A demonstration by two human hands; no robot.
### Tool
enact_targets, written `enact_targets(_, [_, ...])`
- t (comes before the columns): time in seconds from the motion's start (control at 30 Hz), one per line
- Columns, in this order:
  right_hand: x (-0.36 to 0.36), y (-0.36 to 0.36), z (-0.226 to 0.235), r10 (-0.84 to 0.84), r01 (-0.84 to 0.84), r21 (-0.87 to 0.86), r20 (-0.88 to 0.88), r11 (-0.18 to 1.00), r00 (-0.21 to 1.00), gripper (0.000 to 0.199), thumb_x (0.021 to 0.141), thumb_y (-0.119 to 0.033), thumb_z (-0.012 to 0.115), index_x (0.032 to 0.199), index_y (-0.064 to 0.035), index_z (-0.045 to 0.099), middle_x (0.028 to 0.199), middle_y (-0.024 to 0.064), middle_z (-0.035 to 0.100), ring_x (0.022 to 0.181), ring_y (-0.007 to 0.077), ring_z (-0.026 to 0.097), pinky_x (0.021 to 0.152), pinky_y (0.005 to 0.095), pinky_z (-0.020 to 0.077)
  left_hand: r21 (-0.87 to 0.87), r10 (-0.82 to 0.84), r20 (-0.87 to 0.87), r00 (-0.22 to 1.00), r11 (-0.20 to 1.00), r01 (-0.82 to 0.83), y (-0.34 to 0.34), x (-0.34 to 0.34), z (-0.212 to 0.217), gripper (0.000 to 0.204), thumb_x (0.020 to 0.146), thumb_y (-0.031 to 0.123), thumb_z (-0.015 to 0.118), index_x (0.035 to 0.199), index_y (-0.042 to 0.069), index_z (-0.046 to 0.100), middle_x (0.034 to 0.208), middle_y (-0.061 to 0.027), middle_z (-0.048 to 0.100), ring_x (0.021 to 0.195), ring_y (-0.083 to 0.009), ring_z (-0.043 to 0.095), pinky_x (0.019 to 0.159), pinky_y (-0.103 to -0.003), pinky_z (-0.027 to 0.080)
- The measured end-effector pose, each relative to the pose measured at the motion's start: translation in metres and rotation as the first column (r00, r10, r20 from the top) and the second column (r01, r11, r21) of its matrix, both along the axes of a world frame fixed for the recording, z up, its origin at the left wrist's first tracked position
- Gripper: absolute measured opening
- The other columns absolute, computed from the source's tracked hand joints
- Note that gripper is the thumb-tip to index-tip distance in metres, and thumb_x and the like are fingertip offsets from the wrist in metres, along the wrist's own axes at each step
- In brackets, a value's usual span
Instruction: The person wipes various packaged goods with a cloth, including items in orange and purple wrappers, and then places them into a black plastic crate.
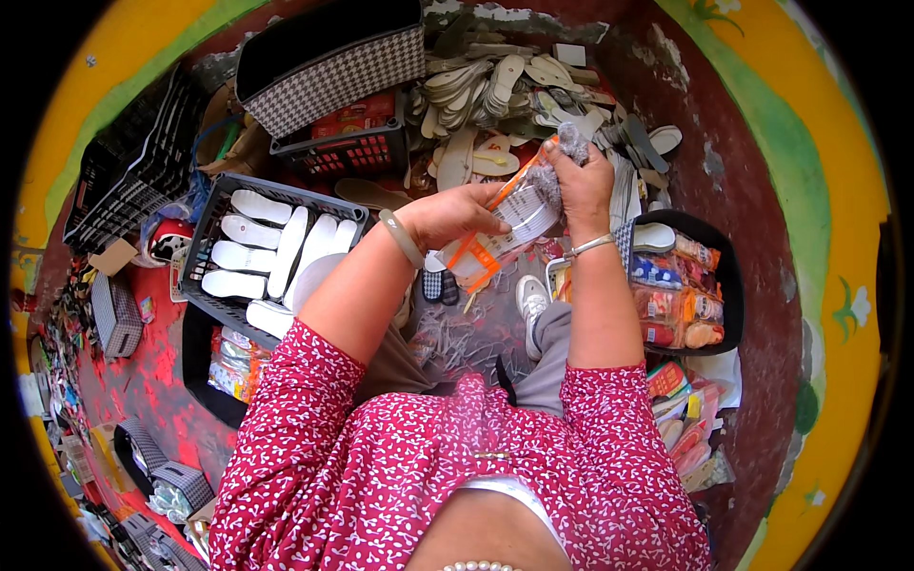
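- The clear packet (509, 224) with orange trim is held up in front of the person's chest, above the lap and the floor, with a pale insole showing inside it.
- The left hand (455, 214) is closed around the packet's side, fingers wrapped over the plastic.
- The right hand (581, 181) is closed at the packet's upper end, pinching a grey fuzzy insole (562, 157) that is only partly inside.
- The plastic looks slippery, so a loose left grip could drop the packet among the loose insoles (495, 95) heaped behind.
- Pushing the fuzzy piece at an angle could crumple it or split the packet's mouth.
- The black crate (205, 243) of white insoles sits near the left elbow and could be knocked.
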State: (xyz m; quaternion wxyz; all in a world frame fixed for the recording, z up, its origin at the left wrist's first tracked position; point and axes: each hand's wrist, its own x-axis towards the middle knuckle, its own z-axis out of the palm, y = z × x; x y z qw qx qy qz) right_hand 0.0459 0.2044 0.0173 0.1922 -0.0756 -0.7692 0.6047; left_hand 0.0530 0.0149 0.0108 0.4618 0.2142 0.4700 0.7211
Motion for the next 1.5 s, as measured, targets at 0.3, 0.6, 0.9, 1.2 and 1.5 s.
enact_targets(0.3, [-0.026,0.070,-0.015,-0.210,0.176,-0.275,-0.102,0.945,0.972,0.028,0.079,-0.003,0.061,0.105,0.0041,0.056,0.089,0.0075,0.062,0.074,0.0171,0.062,0.067,0.0290,0.0526,0.130,0.243,0.271,0.932,0.950,-0.285,0.005,-0.002,0.001,0.053,0.076,-0.008,0.046,0.128,-0.005,0.036,0.111,-0.0197,0.057,0.098,-0.0287,0.060,0.090,-0.038,0.047])
enact_targets(0.6, [0.013,0.018,0.015,0.639,-0.493,-0.563,0.084,0.664,0.765,0.030,0.078,-0.011,0.065,0.106,0.0012,0.060,0.086,0.0038,0.063,0.070,0.0103,0.059,0.065,0.0207,0.0490,0.563,0.396,0.574,0.716,0.445,-0.697,-0.024,-0.035,0.007,0.068,0.057,0.000,0.046,0.124,-0.009,0.037,0.120,-0.0241,0.049,0.111,-0.0375,0.051,0.101,-0.047,0.038])
enact_targets(0.9, [0.025,-0.058,0.001,0.593,-0.321,-0.760,0.104,0.565,0.798,0.028,0.080,-0.023,0.069,0.096,-0.0017,0.061,0.078,0.0024,0.061,0.063,0.0093,0.057,0.054,0.0224,0.0472,0.609,0.398,0.522,0.754,0.446,-0.656,-0.018,-0.027,0.016,0.064,0.058,0.002,0.042,0.122,-0.005,0.042,0.117,-0.0180,0.052,0.110,-0.0346,0.051,0.100,-0.047,0.037])
enact_targets(1.2, [0.020,-0.047,0.004,0.426,-0.232,-0.763,0.063,0.604,0.902,0.007,0.078,-0.007,0.066,0.081,-0.0022,0.062,0.067,0.0037,0.060,0.055,0.0122,0.057,0.050,0.0250,0.0481,0.556,0.502,0.394,0.770,0.537,-0.635,-0.014,-0.026,0.011,0.045,0.071,0.004,0.052,0.116,0.000,0.048,0.111,-0.0108,0.057,0.107,-0.0274,0.053,0.099,-0.044,0.038])
enact_targets(1.5, [0.021,-0.044,-0.002,0.382,-0.180,-0.738,0.112,0.650,0.917,0.011,0.077,-0.006,0.067,0.085,-0.0007,0.063,0.069,0.0040,0.061,0.057,0.0125,0.058,0.051,0.0269,0.0491,0.482,0.575,0.544,0.611,0.382,-0.789,-0.009,-0.038,-0.002,0.038,0.079,-0.002,0.054,0.116,0.004,0.047,0.108,-0.0106,0.059,0.105,-0.0260,0.056,0.095,-0.044,0.042])
